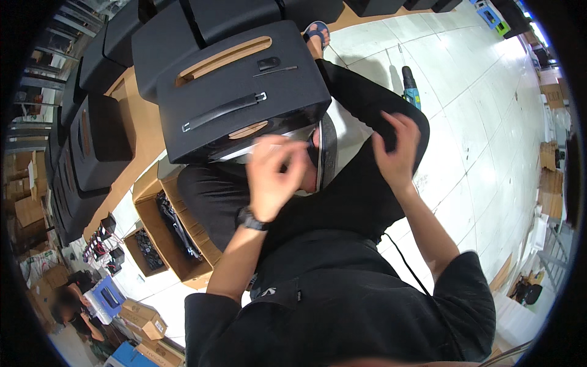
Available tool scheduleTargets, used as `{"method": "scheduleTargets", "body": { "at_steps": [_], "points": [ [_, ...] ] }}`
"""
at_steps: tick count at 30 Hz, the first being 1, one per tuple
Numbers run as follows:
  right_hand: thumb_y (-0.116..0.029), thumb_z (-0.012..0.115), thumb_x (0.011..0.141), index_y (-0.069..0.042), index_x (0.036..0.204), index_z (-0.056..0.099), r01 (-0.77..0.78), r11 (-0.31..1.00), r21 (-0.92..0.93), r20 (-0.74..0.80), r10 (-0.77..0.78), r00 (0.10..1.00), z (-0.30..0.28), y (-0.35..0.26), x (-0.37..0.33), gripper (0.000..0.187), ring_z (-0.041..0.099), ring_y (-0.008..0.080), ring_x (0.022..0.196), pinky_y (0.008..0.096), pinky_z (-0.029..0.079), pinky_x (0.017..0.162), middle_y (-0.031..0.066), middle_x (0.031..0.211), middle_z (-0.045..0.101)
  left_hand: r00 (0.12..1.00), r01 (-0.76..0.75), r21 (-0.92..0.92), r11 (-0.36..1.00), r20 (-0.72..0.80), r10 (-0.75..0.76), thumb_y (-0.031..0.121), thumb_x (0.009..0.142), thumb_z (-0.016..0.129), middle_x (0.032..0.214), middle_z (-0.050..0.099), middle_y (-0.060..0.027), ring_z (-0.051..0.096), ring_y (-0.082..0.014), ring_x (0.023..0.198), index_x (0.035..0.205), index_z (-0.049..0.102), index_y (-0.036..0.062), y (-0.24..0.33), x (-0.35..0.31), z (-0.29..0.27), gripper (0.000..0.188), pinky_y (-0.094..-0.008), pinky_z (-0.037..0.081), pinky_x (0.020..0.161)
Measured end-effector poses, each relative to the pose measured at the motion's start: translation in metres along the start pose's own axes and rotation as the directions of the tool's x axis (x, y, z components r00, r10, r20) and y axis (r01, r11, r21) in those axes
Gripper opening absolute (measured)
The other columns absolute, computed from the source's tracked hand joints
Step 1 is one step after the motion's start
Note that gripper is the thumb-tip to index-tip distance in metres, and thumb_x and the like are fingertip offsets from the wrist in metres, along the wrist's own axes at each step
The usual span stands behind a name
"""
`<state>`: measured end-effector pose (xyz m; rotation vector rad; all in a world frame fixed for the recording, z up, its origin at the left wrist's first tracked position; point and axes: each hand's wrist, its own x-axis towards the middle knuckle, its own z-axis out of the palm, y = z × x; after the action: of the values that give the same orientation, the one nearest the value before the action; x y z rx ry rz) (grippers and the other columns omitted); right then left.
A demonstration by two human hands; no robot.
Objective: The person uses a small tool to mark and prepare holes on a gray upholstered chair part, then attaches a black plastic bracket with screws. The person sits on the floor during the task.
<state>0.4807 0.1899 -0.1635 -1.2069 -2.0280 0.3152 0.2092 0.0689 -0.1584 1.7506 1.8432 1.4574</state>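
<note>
My left hand [276,177], with a dark watch on its wrist, hovers by the near side of a black speaker cabinet [214,98]. Its fingers curl into a pinch; motion blur hides what is in them, if anything. Over my right knee, my right hand [396,150] is spread and holds nothing. A black strap handle [226,112] with metal ends lies across the cabinet's upward face, beside a long cutout [226,59]. A small black piece [268,63] and a thin dark rod [275,71] rest on that face too.
A teal and black cordless drill [411,88] stands on the tiled floor beyond my right knee. Open cardboard boxes [174,229] with black parts sit at my left. More black cabinets [98,134] line the far left. Another person [76,306] is at lower left.
</note>
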Motion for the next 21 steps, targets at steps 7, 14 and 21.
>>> {"method": "scheduleTargets", "body": {
  "at_steps": [7,14,21],
  "points": [
    [-0.021,0.057,0.115,0.000,0.157,0.042,-0.826,0.487,0.284,0.310,0.768,0.560,-0.089,-0.005,-0.264,0.049,0.067,0.0275,0.118,0.0404,0.060,0.093,0.0228,0.145,0.056,0.306,-0.468,-0.413,0.781,0.753,0.582,0.030,0.074,0.096,0.172,0.044,-0.0108,0.038,-0.0335,0.161,0.153,0.064,0.0272,0.016,-0.058,0.118,0.086,-0.0584,0.036,0.127],
    [-0.008,0.070,0.105,0.001,0.111,0.071,-0.924,0.279,0.262,0.643,0.664,0.382,-0.112,0.016,-0.343,0.011,0.069,0.0128,0.073,0.0277,0.053,0.060,0.0054,0.090,0.071,0.024,-0.643,-0.483,0.594,0.763,0.646,0.038,0.057,0.103,0.170,0.048,-0.0088,0.038,-0.0292,0.162,0.153,0.064,0.0283,0.062,-0.050,0.148,0.104,-0.0585,0.028,0.132],
    [-0.014,0.076,0.105,-0.002,0.098,0.069,-0.776,0.410,0.480,0.305,0.751,0.586,-0.086,-0.011,-0.322,0.015,0.067,0.0102,0.072,0.0257,0.050,0.064,0.0023,0.085,0.071,0.259,-0.567,-0.487,0.665,0.660,0.705,0.043,0.057,0.100,0.168,0.050,-0.0059,0.044,-0.0295,0.158,0.154,0.063,0.0231,0.019,-0.074,0.158,0.105,-0.0518,0.035,0.131]
  ]
}}
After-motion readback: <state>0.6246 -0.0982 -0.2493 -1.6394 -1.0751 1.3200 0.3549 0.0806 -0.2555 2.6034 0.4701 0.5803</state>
